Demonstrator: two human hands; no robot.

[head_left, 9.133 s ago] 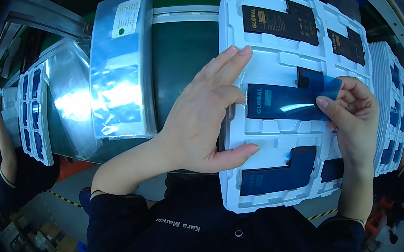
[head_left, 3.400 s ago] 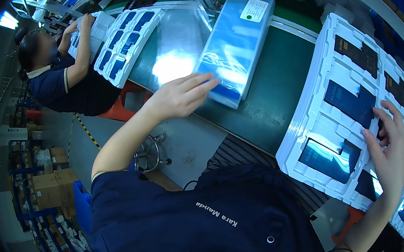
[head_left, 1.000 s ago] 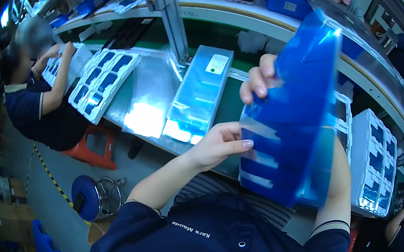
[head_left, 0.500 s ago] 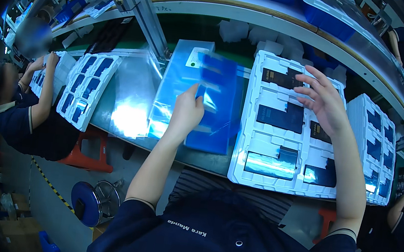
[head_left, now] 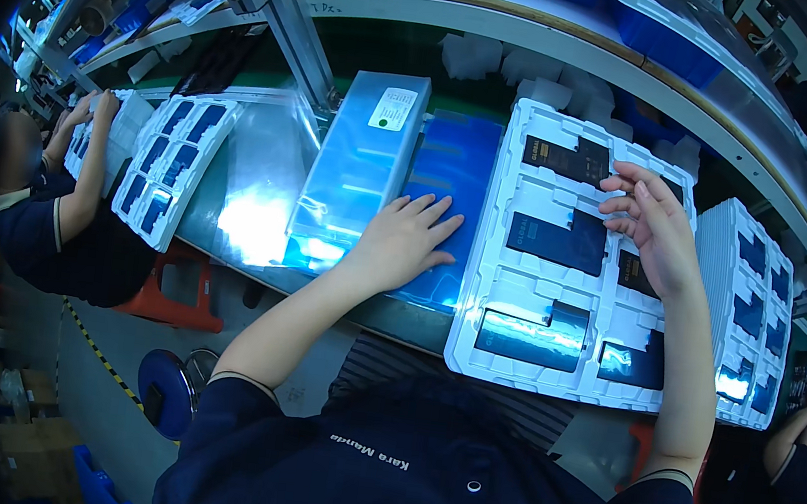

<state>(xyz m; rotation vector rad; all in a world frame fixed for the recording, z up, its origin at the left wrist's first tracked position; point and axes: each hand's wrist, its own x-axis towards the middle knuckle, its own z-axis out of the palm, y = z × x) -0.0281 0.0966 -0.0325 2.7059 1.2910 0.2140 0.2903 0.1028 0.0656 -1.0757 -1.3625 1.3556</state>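
Left hand (head_left: 405,242) flat on film (head_left: 449,172)

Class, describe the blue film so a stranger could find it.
On the green bench, find the white tray beneath the right hand. Just left lies the blue film under the left hand. It is darker than the labelled stack further left.

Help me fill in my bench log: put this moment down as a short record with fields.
Left hand: fingers spread, on the blue sheet
Right hand: fingers loosely curled, over the white tray
Blue sheet: between the plastic pack and the white tray
White tray: holds dark flat pieces
Right of tray: stacked trays
Far left: co-worker in dark shirt
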